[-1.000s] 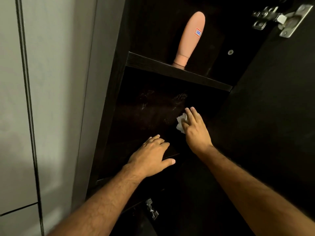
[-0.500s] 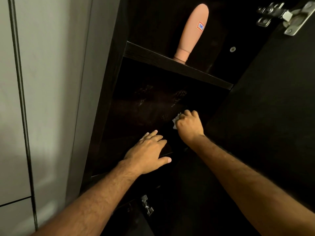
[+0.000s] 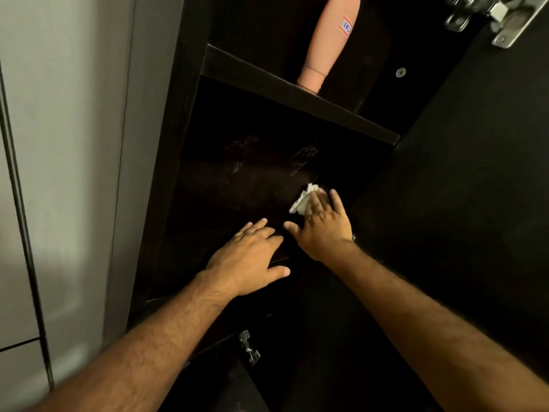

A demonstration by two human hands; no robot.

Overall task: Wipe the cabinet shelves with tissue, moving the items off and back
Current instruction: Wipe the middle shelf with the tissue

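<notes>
A dark cabinet shelf [image 3: 237, 185] with faint dusty smears fills the middle of the view. My right hand [image 3: 322, 224] lies flat on it toward the right side, fingers spread, pressing a crumpled white tissue [image 3: 303, 200] that sticks out under the fingertips. My left hand [image 3: 248, 257] rests palm down at the shelf's front edge, holding nothing. On the shelf above [image 3: 297, 96] stands a peach-coloured bottle [image 3: 329, 40], cap down, with a small label.
The open dark cabinet door [image 3: 475, 203] is at the right, with a metal hinge [image 3: 493, 16] at the top. A second hinge [image 3: 249, 347] sits below the shelf. A pale wall panel [image 3: 68, 173] is at the left.
My right hand has opened from a bunched grip to a flat spread and pushed the tissue slightly right and back. My left hand stays on the front edge.
</notes>
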